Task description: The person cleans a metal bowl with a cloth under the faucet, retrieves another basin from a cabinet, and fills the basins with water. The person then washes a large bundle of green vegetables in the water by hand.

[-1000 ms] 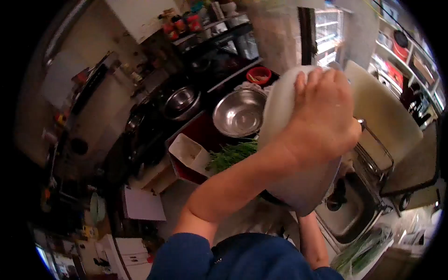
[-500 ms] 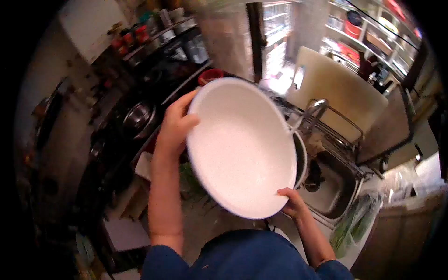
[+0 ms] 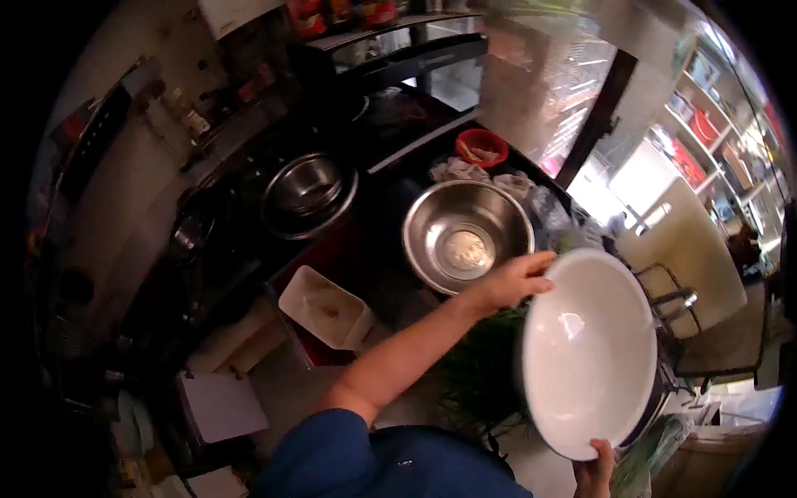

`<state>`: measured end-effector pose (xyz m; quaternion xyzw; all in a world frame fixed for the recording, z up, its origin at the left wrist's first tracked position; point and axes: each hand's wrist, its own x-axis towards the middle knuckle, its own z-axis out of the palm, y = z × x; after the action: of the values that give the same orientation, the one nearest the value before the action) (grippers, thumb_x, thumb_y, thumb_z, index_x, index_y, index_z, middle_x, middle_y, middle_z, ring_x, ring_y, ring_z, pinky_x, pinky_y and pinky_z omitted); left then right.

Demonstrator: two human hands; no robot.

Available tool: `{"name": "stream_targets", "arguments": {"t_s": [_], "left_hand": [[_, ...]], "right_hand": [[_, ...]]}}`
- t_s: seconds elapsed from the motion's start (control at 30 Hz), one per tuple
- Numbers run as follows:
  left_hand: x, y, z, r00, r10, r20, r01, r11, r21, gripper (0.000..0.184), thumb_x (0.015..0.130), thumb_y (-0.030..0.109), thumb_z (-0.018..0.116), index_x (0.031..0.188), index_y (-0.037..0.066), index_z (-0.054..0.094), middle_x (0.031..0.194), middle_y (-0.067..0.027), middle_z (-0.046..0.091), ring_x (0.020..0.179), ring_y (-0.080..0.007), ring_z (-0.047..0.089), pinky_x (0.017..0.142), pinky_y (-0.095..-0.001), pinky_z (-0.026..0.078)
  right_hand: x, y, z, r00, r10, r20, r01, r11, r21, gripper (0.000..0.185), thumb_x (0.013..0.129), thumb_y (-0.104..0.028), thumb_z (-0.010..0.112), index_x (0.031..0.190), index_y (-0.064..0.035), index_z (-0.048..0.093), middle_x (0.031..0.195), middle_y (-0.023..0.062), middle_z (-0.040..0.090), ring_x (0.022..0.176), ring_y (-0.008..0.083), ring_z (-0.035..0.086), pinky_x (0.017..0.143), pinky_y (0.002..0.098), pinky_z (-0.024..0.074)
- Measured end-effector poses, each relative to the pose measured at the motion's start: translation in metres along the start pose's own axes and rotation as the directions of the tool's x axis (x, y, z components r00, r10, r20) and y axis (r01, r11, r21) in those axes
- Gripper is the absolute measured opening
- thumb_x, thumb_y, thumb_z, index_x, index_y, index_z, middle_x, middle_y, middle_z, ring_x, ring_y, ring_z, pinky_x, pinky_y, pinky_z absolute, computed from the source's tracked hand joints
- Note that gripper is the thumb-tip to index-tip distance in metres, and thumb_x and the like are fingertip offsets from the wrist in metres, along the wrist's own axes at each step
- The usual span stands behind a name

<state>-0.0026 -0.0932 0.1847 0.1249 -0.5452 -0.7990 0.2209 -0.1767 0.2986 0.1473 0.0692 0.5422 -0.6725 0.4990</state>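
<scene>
**One large, round, glossy white basin [image 3: 589,357] held tilted by its rim**

Both hands are on the basin, which is at the right of the view, tipped so that its smooth inside faces the camera. Seen at a slant, its round mouth reads as an oval, and a small patch of light shines on the upper inner wall. Whether it is plastic or enamel, I cannot tell.

The left hand [image 3: 516,280] pinches the upper left rim, its arm stretching out of a dark blue cloth sleeve [image 3: 320,452]. The right hand [image 3: 594,471] grips the bottom of the rim, thumb bent over the edge; its other fingers are partly hidden.

Just beyond the left hand, a wide, shiny stainless-steel bowl [image 3: 425,236] with a flat bottom stands on the glossy black desk [image 3: 390,178]. Behind it are a small round red bowl [image 3: 486,137], with pale pieces inside, and thin, crumpled, whitish plastic bags [image 3: 461,172].

Dark green, feathery leaves [image 3: 481,365] spread below the left forearm, close to the basin. Further left is an off-white rectangular tub [image 3: 311,290] with a brownish residue on its floor, and beyond it stand nested round steel bowls [image 3: 307,187].

At the right, a flat cream-coloured board [image 3: 693,257] leans upright behind bent metal rods [image 3: 664,290]. Below the basin, a wrinkled clear bag [image 3: 656,452] wraps long green stalks.
</scene>
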Motion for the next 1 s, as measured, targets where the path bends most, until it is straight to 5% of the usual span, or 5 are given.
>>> {"name": "stream_targets", "arguments": {"t_s": [0.2, 0.3, 0.47, 0.7, 1.0], "left_hand": [[-0.026, 0.002, -0.070, 0.994, 0.006, -0.110, -0.008, 1.000, -0.025, 0.059, 0.087, 0.011, 0.059, 0.140, 0.002, 0.034, 0.134, -0.0151, 0.047, 0.122, -0.0209, 0.046, 0.102, -0.0334, 0.036], [-0.070, -0.022, -0.133, 0.891, -0.005, -0.455, -0.055, 0.991, -0.119, 0.044, 0.087, 0.010, 0.058, 0.129, 0.001, 0.046, 0.123, -0.0128, 0.056, 0.108, -0.0206, 0.056, 0.093, -0.0331, 0.044], [-0.181, -0.016, -0.233, 0.593, -0.116, -0.797, -0.144, 0.958, -0.247, 0.045, 0.089, 0.013, 0.057, 0.129, -0.001, 0.043, 0.124, -0.0196, 0.054, 0.111, -0.0305, 0.054, 0.097, -0.0422, 0.045], [-0.233, -0.023, -0.368, 0.048, -0.462, -0.886, -0.565, 0.719, -0.405, 0.044, 0.093, 0.023, 0.053, 0.130, 0.002, 0.040, 0.121, -0.0197, 0.052, 0.112, -0.0340, 0.051, 0.097, -0.0492, 0.045], [-0.263, -0.046, -0.441, 0.159, -0.329, -0.931, -0.541, 0.759, -0.361, 0.021, 0.082, 0.016, 0.064, 0.093, 0.002, 0.055, 0.101, -0.0127, 0.057, 0.093, -0.0285, 0.058, 0.078, -0.0407, 0.056]], "right_hand": [[0.007, 0.011, -0.008, 0.956, -0.030, -0.291, 0.088, 0.979, 0.186, 0.066, 0.067, 0.004, 0.061, 0.130, -0.0053, 0.043, 0.128, 0.0184, 0.048, 0.114, 0.0395, 0.046, 0.094, 0.0532, 0.0451], [-0.012, 0.018, 0.013, 0.636, -0.494, 0.593, 0.754, 0.563, -0.340, 0.040, 0.086, -0.001, 0.050, 0.123, -0.0104, 0.042, 0.139, 0.0196, 0.036, 0.122, 0.0319, 0.044, 0.100, 0.0438, 0.0417], [-0.018, -0.004, 0.035, 0.948, -0.303, -0.096, 0.290, 0.948, -0.132, 0.062, 0.075, -0.005, 0.057, 0.133, -0.0067, 0.036, 0.139, 0.0173, 0.036, 0.125, 0.0355, 0.041, 0.102, 0.0493, 0.0394], [0.034, -0.015, 0.022, 0.948, -0.054, -0.314, 0.113, 0.978, 0.173, 0.066, 0.067, 0.001, 0.063, 0.129, -0.0029, 0.043, 0.122, 0.0202, 0.051, 0.110, 0.0399, 0.048, 0.091, 0.0513, 0.0460], [0.059, 0.008, 0.097, 0.938, -0.020, -0.346, 0.010, 0.999, -0.032, 0.050, 0.078, -0.017, 0.061, 0.125, -0.0019, 0.050, 0.118, 0.0159, 0.055, 0.107, 0.0329, 0.051, 0.090, 0.0421, 0.0420]]}}
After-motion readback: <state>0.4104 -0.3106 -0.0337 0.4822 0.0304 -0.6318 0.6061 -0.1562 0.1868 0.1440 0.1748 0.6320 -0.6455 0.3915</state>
